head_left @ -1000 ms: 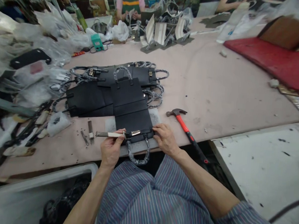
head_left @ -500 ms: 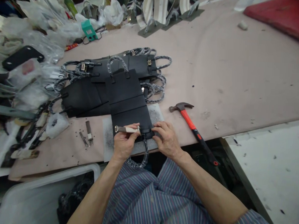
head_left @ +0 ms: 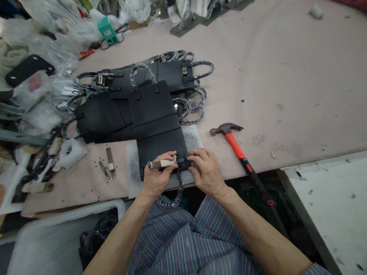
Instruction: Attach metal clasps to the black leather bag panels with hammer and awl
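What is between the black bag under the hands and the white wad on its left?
Two small metal tools lie there on the table, beside the grey mat under the bag; the head view shows them.

At table edge: bag panel lies on a mat, more panels stacked behind & to its left. Left hand w/ a hand tool and right hand meet on the panel's near end. Hammer lies to the right, small punches to the left, a bin below at near left.
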A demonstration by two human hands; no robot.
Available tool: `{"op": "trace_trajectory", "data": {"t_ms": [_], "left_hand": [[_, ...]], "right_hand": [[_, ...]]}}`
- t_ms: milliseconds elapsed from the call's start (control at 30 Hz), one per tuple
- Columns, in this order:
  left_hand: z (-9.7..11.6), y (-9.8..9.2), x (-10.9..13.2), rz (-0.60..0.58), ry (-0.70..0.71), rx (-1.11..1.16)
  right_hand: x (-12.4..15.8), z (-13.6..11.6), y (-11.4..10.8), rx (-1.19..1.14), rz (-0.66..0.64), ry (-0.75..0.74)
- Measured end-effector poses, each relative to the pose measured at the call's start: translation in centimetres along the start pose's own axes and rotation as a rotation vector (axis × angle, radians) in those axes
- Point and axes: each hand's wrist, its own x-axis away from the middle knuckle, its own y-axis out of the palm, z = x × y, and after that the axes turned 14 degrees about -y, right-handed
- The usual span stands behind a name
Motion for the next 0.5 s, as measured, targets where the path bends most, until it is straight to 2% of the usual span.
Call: {"op": "trace_trajectory", "data": {"t_ms": [500], "left_hand": [[0.34, 0.07, -0.09, -0.027, 0.061, -0.072]], "right_hand": [[0.01, -0.12, -0.09, 0.007, -0.007, -0.005]]}}
